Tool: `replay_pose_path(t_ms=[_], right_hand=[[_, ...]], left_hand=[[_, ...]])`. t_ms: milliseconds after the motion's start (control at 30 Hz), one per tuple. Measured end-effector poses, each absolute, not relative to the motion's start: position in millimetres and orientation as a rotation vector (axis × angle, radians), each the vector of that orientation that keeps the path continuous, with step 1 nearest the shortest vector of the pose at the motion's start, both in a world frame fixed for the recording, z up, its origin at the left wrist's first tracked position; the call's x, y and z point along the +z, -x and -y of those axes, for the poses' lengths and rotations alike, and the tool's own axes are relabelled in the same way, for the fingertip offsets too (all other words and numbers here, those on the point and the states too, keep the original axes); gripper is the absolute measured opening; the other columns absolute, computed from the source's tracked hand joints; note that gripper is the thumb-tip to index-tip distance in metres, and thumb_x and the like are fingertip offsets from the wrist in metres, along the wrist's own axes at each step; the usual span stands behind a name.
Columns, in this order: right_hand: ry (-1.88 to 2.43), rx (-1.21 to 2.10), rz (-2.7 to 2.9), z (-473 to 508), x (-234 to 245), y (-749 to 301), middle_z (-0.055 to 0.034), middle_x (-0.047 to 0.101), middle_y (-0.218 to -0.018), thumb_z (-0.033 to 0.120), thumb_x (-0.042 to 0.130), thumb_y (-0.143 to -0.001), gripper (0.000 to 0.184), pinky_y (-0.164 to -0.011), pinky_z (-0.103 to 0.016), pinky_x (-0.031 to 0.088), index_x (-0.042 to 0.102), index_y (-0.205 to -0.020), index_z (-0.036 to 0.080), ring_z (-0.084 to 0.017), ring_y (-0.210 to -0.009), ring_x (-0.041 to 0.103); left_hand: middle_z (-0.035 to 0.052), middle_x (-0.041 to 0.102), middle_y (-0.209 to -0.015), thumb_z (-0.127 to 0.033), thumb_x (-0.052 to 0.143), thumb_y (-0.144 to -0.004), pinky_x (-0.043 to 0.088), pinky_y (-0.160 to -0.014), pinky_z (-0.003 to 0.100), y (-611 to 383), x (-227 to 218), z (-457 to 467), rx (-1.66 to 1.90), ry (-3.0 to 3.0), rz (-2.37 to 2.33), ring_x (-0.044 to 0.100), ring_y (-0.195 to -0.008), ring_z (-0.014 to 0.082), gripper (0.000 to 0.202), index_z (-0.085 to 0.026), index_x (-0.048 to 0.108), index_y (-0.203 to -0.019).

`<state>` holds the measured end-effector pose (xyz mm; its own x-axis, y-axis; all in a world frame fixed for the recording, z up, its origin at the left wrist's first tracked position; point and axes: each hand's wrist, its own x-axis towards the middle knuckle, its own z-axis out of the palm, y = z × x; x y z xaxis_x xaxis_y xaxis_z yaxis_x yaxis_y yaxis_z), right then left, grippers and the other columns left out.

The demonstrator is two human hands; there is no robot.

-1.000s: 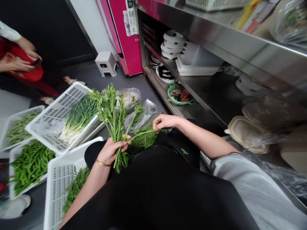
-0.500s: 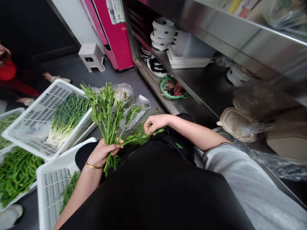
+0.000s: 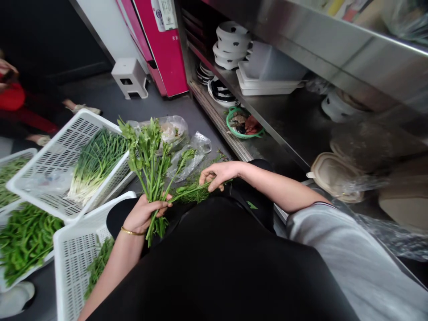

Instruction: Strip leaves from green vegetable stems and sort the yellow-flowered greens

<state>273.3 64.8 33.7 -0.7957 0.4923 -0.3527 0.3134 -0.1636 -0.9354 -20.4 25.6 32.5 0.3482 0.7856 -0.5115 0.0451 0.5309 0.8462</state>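
A bunch of leafy green stems stands upright in my left hand, whose fingers are wrapped round its lower part. One stem sticks out sideways from that hand toward the right. My right hand pinches the far end of this stem between thumb and fingers. Beneath it on the floor lies a heap of green trimmings, partly hidden by my hand and the black apron. Just beyond, a clear plastic bag has a few green sprigs on it.
At left, white plastic baskets hold scallions, green peppers and leafy greens. A steel shelf with bowls and a green colander runs along the right. A stool and another person's foot are farther back.
My right hand's fingers have loosened and spread a little along the sideways stem. My left hand keeps the bunch in the same place. The view has shifted slightly.
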Motion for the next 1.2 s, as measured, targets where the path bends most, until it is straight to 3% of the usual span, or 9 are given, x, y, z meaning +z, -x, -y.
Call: replay_pose_path(t_ms=[100,200,300,500,833,933,1033,1100,1200], right_hand=[[1.004,1.556,2.099,-58,41,-281,-0.0019,0.06,-0.089,0.026,0.071,-0.067,0.057,-0.074,-0.028,0.049,0.048,-0.118,0.016,-0.013,-0.082,0.06],[1.014,1.005,2.158,-47,48,-282,-0.0084,0.056,-0.109,0.024,0.068,-0.071,0.058,-0.087,-0.034,0.045,0.043,-0.124,0.018,-0.018,-0.102,0.055],[0.975,0.716,2.12,-36,48,-278,-0.0098,0.055,-0.111,0.024,0.061,-0.078,0.046,-0.087,-0.034,0.046,0.044,-0.121,0.019,-0.018,-0.101,0.055],[0.884,0.49,2.126,-35,43,-271,-0.0063,0.06,-0.09,0.024,0.051,-0.086,0.012,-0.082,-0.032,0.047,0.056,-0.095,0.019,-0.016,-0.091,0.055],[1.143,0.184,2.366,-31,41,-263,-0.0091,0.058,-0.091,0.018,0.044,-0.085,0.016,-0.069,-0.028,0.046,0.059,-0.09,0.015,-0.016,-0.077,0.054],[1.246,0.309,2.171,-38,37,-256,-0.0078,0.058,-0.089,0.015,0.048,-0.077,0.012,-0.076,-0.031,0.044,0.06,-0.08,0.016,-0.017,-0.081,0.054],[1.262,0.666,1.672,-48,36,-260,-0.0047,0.058,-0.083,0.021,0.05,-0.075,0.008,-0.08,-0.031,0.044,0.057,-0.073,0.017,-0.016,-0.084,0.055],[1.203,0.909,1.34,-51,38,-273,-0.0029,0.059,-0.079,0.027,0.052,-0.074,0.01,-0.077,-0.03,0.045,0.055,-0.075,0.018,-0.015,-0.079,0.057],[1.069,1.276,1.192,-45,44,-305,0.0016,0.055,-0.066,0.037,0.059,-0.071,0.02,-0.059,-0.028,0.046,0.053,-0.077,0.019,-0.011,-0.056,0.054]], left_hand=[[0.009,0.064,-0.064,-0.013,0.07,-0.056,0.03,-0.038,0.016,27,31,-25,0.622,-0.811,-1.124,0.043,-0.041,0.0054,0.022,-0.007,0.066,-0.078],[0.0093,0.064,-0.063,-0.011,0.069,-0.056,0.031,-0.038,0.016,33,30,-24,0.659,-0.715,-1.102,0.043,-0.041,0.0052,0.022,-0.007,0.065,-0.077],[0.0089,0.063,-0.062,-0.009,0.068,-0.056,0.03,-0.037,0.015,37,31,-22,0.671,-0.652,-1.068,0.041,-0.04,0.004,0.021,-0.007,0.064,-0.077],[0.0093,0.063,-0.063,-0.009,0.066,-0.058,0.03,-0.037,0.015,38,35,-20,0.671,-0.646,-1.061,0.04,-0.041,0.0039,0.019,-0.007,0.064,-0.076],[0.0078,0.063,-0.063,-0.011,0.07,-0.057,0.031,-0.038,0.016,38,38,-14,0.656,-0.709,-1.076,0.043,-0.041,0.0047,0.022,-0.007,0.065,-0.079],[0.0086,0.064,-0.064,-0.01,0.07,-0.057,0.03,-0.037,0.015,34,39,-13,0.663,-0.733,-1.102,0.043,-0.041,0.0043,0.021,-0.007,0.065,-0.078],[0.0079,0.063,-0.064,-0.01,0.07,-0.057,0.03,-0.037,0.015,33,37,-14,0.688,-0.733,-1.115,0.043,-0.041,0.0041,0.021,-0.008,0.065,-0.077],[0.0069,0.063,-0.063,-0.01,0.069,-0.057,0.029,-0.037,0.014,35,34,-15,0.707,-0.72,-1.119,0.042,-0.041,0.0036,0.021,-0.008,0.064,-0.077],[0.007,0.063,-0.063,-0.009,0.068,-0.057,0.029,-0.036,0.014,41,31,-17,0.744,-0.691,-1.13,0.042,-0.04,0.0037,0.021,-0.008,0.064,-0.077]])
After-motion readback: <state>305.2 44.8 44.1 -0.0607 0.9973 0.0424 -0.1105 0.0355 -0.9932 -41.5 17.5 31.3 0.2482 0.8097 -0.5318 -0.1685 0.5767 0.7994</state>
